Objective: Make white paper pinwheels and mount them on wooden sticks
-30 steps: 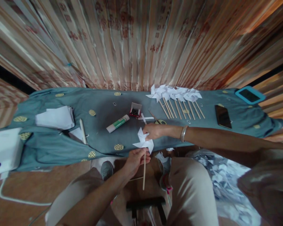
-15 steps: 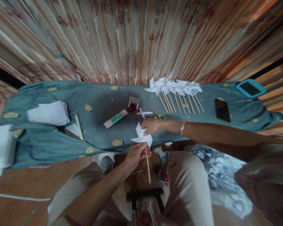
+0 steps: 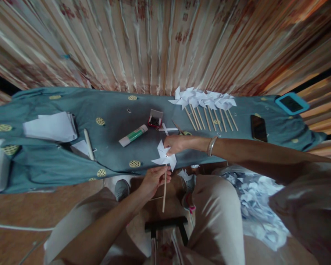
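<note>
A white paper pinwheel (image 3: 163,159) on a thin wooden stick (image 3: 164,191) is held over the table's front edge. My left hand (image 3: 154,180) is closed around the upper part of the stick, just below the paper. On the pinwheel's upper right side, my right hand (image 3: 177,143), with a silver bracelet at the wrist, is closed with its fingertips at a blade. A small shiny spot shows at the pinwheel's centre. Just beyond lie white paper strips (image 3: 169,129), scissors (image 3: 185,133) and an open small box (image 3: 155,118) of dark pins.
Several finished pinwheels (image 3: 201,100) lie in a row at the back. A glue stick (image 3: 133,135), paper stack (image 3: 51,127), white pen-like tool (image 3: 89,144), phone (image 3: 259,128) and blue-framed device (image 3: 292,103) rest on the cloth (image 3: 113,110). A bag of paper scraps (image 3: 260,206) stands by my right leg.
The stick's lower end has swung left, and the pinwheel's centre now shows past my right fingers. Both hands keep their hold. The whole view has shifted slightly.
</note>
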Available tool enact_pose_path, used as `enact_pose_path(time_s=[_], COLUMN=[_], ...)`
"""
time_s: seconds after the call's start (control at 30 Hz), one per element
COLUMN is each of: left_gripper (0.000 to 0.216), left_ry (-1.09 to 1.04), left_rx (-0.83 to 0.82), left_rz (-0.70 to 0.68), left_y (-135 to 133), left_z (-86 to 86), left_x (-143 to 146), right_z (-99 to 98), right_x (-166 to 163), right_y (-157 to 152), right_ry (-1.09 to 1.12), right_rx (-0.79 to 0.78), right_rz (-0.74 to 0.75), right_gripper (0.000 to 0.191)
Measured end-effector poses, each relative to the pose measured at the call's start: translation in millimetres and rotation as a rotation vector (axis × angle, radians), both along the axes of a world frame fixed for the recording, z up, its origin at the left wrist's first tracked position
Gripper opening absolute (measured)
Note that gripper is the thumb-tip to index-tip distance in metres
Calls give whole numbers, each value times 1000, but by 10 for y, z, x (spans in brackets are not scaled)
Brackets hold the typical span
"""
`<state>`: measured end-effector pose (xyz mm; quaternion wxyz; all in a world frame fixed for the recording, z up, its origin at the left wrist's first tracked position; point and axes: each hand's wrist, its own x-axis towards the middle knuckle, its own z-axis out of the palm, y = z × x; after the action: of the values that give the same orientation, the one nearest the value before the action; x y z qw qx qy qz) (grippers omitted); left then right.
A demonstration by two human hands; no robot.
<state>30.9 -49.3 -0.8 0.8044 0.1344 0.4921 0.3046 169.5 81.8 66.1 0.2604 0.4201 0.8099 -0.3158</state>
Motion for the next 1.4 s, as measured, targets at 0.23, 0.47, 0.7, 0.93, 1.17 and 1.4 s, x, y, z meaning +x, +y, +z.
enact_pose_path(time_s=[0.23,0.47,0.7,0.93,1.17,1.4], left_gripper=[17,28,29,31,36,37], left_ry=[3,71,90,44,8,19], left_rx=[-18,134,164,79,37,43], left_rz=[-102,-118,-108,-141,-112,-116], left_y=[-54,4,17,-36,-51,-53], left_z=[11,-16,-30,-20,4,27], left_x=[-150,-240,-282,-172,-37,-21], right_z=[74,29,31,23,43,16], right_x=[-30,-14,-47,-52,-75,-43], right_y=[-17,-41,-11,-2,-17,-29], right_ry=[-43,-42,-37,-42,-48,-33], right_rx=[-21,-9,-25,-33,-12,-2], right_rz=[-64,-96,-104,-108,-74,-57], right_gripper=[19,16,8,9,11,12])
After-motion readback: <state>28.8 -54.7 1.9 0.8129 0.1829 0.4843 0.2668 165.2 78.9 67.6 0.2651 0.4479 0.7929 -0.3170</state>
